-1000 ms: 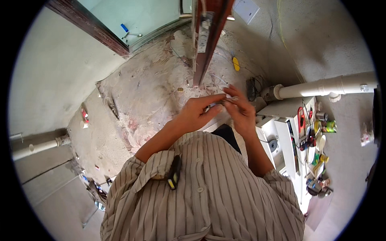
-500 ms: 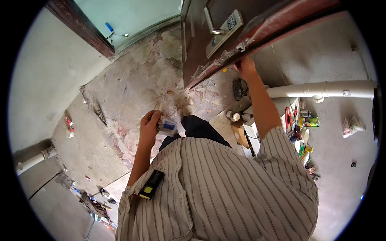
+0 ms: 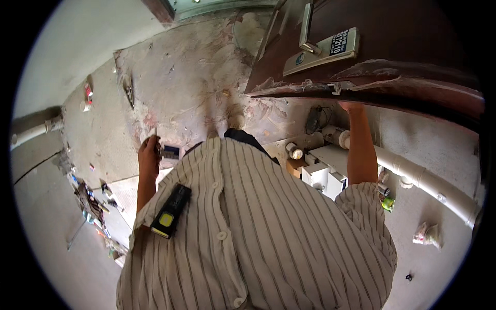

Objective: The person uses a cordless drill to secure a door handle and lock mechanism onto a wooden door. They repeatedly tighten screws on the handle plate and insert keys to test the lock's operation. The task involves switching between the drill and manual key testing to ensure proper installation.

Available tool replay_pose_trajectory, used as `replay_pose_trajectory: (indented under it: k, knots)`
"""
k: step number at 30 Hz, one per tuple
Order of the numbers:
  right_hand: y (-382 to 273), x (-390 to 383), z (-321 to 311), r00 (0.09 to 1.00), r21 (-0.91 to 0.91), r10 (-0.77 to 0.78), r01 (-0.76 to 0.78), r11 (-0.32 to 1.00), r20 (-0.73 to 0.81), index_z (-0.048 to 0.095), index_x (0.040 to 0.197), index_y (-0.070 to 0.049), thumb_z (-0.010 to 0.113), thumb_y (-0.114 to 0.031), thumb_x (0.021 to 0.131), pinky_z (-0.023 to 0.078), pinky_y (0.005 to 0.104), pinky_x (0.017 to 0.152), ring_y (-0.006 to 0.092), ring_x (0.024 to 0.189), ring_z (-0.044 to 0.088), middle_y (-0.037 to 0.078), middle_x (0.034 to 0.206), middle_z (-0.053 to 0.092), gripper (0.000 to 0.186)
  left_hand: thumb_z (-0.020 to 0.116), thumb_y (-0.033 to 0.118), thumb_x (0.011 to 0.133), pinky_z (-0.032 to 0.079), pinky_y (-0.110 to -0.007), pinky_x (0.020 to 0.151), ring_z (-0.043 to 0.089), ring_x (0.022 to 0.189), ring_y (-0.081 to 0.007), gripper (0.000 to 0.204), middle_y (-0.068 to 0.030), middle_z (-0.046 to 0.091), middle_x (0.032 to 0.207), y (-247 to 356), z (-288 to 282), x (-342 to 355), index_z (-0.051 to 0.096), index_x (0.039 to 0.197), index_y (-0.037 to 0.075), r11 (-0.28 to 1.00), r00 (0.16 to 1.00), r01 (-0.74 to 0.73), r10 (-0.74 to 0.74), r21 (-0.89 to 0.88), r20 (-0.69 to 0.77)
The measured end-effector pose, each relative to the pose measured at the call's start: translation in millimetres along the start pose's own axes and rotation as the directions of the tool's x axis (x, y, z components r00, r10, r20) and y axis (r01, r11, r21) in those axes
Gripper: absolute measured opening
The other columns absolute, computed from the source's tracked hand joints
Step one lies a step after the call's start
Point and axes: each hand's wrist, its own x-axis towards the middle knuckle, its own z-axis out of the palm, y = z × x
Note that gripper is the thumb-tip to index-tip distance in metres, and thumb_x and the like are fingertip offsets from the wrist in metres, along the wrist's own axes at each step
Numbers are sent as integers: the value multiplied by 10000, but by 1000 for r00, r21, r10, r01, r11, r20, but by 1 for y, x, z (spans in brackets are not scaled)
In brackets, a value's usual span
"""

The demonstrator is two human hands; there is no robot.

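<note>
My left hand (image 3: 149, 155) is closed on a small clear packet (image 3: 169, 152) with a dark blue part, low at the left beside my striped shirt. My right hand (image 3: 352, 108) reaches to the underside of the dark red-brown wooden door (image 3: 413, 46), its fingers hidden by the edge. The door has a silver lever handle (image 3: 307, 36) on a long plate (image 3: 305, 64) with a printed sticker, and a rough, scraped edge with a metal piece. A black work light (image 3: 170, 209) with a yellow panel hangs on my shirt.
White boxes (image 3: 315, 175), a round container (image 3: 294, 151) and a black adapter with cable (image 3: 314, 120) lie at the right. Pipes (image 3: 413, 168) run along both walls. Scattered tools (image 3: 90, 199) lie at the left. A green threshold area (image 3: 199, 10) shows at the top.
My hands have parted: the left moved down and left with the packet, the right up to the door. The door swung across to the right, and my view turned with it.
</note>
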Motion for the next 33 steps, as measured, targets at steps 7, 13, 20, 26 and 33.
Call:
replay_pose_trajectory:
  k: [7, 13, 20, 26, 33]
  knots:
    - [-5, -16, 45, 855, -534, -472, 302, 790, -215, 637, 1072, -64, 588, -255, 886, 510, 411, 877, 279, 984, 616, 115, 1126, 638, 271, 588, 314, 948, 236, -212, 424, 339, 477, -25, 254, 58, 471, 650, 30, 57, 6, 602, 930, 61, 993, 993, -117, 117, 19, 26]
    - [4, -23, 65, 729, -876, -665, 202, 439, -165, 579, 1222, -98, 550, -306, 943, 442, 381, 1006, 270, 1108, 558, 106, 1262, 569, 349, 579, 314, 962, 240, -196, 434, 349, 503, -9, 248, 59, 487, 671, 64, 88, 7, 595, 925, 69, 982, 974, -190, 188, 7, 124]
    - [18, -30, 62, 818, -576, -275, 83, -813, 505, 587, 1089, -114, 543, -346, 949, 462, 350, 811, 227, 918, 571, 81, 1090, 585, 275, 509, 316, 1000, 276, -184, 492, 367, 566, -6, 245, 38, 606, 780, 135, 135, 22, 593, 976, 87, 952, 861, -277, 184, 134, 475]
    - [-12, -29, 24, 731, 937, 590, -307, -166, 343, 562, 980, -126, 539, -359, 954, 423, 313, 677, 194, 778, 545, 47, 937, 567, 236, 500, 257, 996, 428, -247, 647, 522, 680, -84, 254, -9, 569, 728, 195, 217, 73, 568, 983, 12, 840, 480, -501, 71, 207, 874]
    - [-88, -50, 16, 405, 951, 868, -229, -207, 286, 532, 853, -139, 535, -376, 960, 377, 271, 520, 157, 616, 514, 9, 759, 546, 259, 505, 220, 991, 405, -245, 633, 499, 680, -88, 240, -21, 550, 738, 227, 311, 118, 573, 1003, -9, 529, -41, -846, -179, 61, 983]
